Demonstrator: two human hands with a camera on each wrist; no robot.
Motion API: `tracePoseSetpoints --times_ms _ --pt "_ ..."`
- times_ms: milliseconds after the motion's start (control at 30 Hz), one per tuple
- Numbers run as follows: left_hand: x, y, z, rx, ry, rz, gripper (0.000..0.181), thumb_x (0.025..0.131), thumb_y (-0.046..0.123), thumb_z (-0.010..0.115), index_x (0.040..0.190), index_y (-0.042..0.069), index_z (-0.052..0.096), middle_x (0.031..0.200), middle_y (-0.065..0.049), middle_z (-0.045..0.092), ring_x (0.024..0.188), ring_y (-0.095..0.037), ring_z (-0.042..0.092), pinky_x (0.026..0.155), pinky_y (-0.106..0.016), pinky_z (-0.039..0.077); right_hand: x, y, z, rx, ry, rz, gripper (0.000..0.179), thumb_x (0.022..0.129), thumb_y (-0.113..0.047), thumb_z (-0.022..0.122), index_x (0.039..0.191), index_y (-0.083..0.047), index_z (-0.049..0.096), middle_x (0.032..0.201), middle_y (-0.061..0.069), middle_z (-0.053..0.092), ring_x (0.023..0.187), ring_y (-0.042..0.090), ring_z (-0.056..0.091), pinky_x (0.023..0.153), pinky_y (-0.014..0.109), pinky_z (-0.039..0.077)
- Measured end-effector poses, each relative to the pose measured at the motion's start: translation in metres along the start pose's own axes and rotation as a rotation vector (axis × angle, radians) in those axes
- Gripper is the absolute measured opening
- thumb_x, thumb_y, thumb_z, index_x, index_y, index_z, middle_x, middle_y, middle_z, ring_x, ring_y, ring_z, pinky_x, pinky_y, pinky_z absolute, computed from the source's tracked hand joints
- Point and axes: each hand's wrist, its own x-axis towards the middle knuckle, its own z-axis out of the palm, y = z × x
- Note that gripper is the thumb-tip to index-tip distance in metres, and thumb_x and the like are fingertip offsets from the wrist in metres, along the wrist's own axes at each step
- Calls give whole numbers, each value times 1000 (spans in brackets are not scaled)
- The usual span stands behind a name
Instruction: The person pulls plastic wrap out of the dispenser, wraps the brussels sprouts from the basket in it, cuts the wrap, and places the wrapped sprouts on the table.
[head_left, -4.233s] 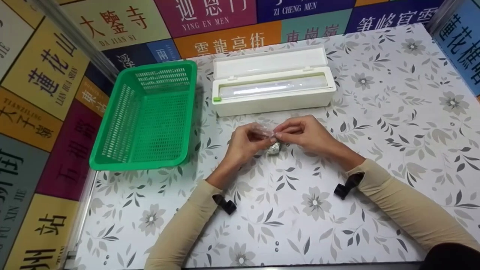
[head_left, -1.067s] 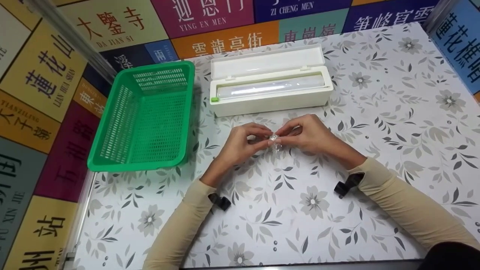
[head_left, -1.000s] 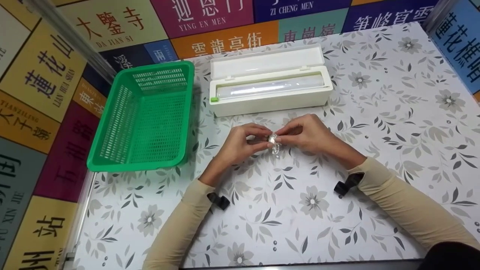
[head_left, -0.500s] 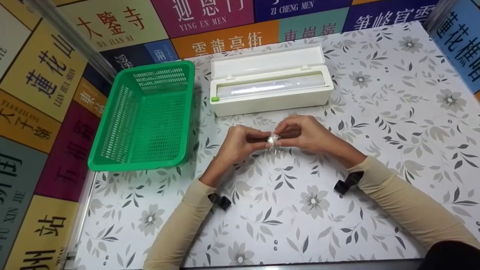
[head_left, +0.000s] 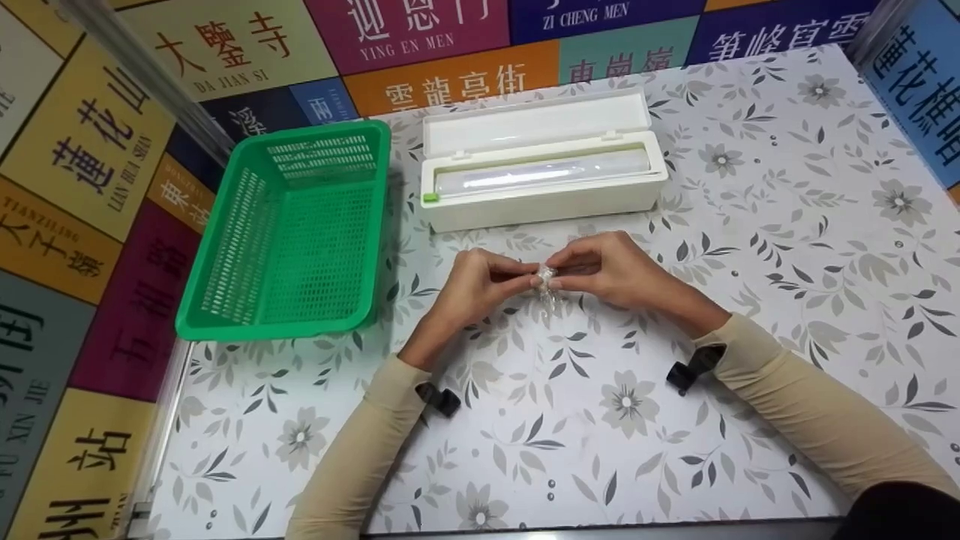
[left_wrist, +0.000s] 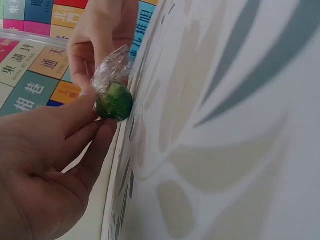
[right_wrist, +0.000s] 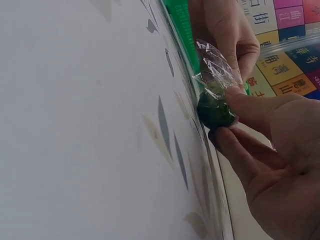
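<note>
A small round green ball (left_wrist: 115, 104), like a little fruit, is wrapped in clear cling film (right_wrist: 220, 67). Loose film gathers in a crumpled tuft on one side of it. My left hand (head_left: 474, 289) pinches the wrapped ball between thumb and fingertips from the left. From the other side my right hand (head_left: 619, 271) pinches it too, thumb on the film and fingers curled beneath. In the head view the fingertips meet around it, and only shiny film shows; the green shows in both wrist views. Both hands work low over the table, in front of the white box.
A white cling film box (head_left: 555, 212) stands behind the hands with its lid up and a film roll (head_left: 540, 174) inside. To the left is a green plastic basket (head_left: 277, 331). Printed panels (head_left: 450, 82) border the flowered table (head_left: 750, 465) at the back and sides.
Film that stood loose over the left fingers several seconds ago is now bunched into a tuft. The fingertips have shifted slightly on the ball; the box and basket stay put.
</note>
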Motion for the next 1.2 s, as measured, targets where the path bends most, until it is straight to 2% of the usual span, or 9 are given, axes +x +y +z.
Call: tracePoseSetpoints --times_ms 167,300,433,567,667,767,933,1100,1200 --pt "-1 6 3 55 -2 -2 31 97 33 84 121 13 83 113 -6 83 88 -9 81 76 -19 64 -1 0 -1 -97 46 16 30 91 -29 90 117 -16 84 113 6 84 104 19 82 86 18 63" --pt "-2 11 5 34 -33 -13 36 95 30 86 125 12 80 117 -8 83 92 -11 82 80 -18 64 -1 0 -1 -93 56 31 29 91 -28 89 117 -16 84 113 7 84 102 20 82 83 18 63" --pt "-1 11 5 59 -27 -22 34 94 25 87 125 11 80 118 -8 82 96 -13 82 83 -16 63 0 1 -2 -82 45 5 30 93 -28 88 119 -13 83 115 9 83 103 22 82 84 19 64" --pt "-2 11 4 110 -21 11 31 97 26 83 125 13 81 121 -6 82 101 -14 81 84 -17 63 0 2 -4 -80 22 -21 37 91 -29 90 123 -13 82 117 7 83 107 22 82 90 21 64" --pt "-2 13 5 167 -30 43 32 101 30 78 129 15 79 126 -7 81 107 -15 80 87 -22 64 1 4 -4 -55 12 -7 37 88 -23 93 121 -12 81 116 8 83 109 23 82 92 22 63" --pt "-2 15 5 211 -47 60 39 100 37 79 134 17 76 126 -7 80 108 -16 79 90 -26 64 2 4 -3 -36 15 14 32 88 -16 92 118 -11 80 114 8 84 108 24 82 91 22 64" --pt "-2 15 6 233 -50 45 39 96 30 85 132 17 78 122 -8 82 107 -17 79 93 -25 63 2 2 -2 -44 7 33 33 90 -16 90 120 -12 80 117 9 83 110 24 81 92 22 63" --pt "-1 13 6 213 -55 13 25 100 21 81 124 13 82 110 -9 82 95 -17 80 83 -21 64 2 2 -3 -49 -20 42 44 89 -25 92 127 -11 77 123 11 81 114 27 80 96 29 64" --pt "0 13 5 216 -58 6 22 99 20 81 119 13 84 106 -9 83 92 -17 80 80 -19 63 2 1 -2 -48 -2 40 41 89 -23 92 125 -11 78 120 10 82 112 26 80 96 29 64"
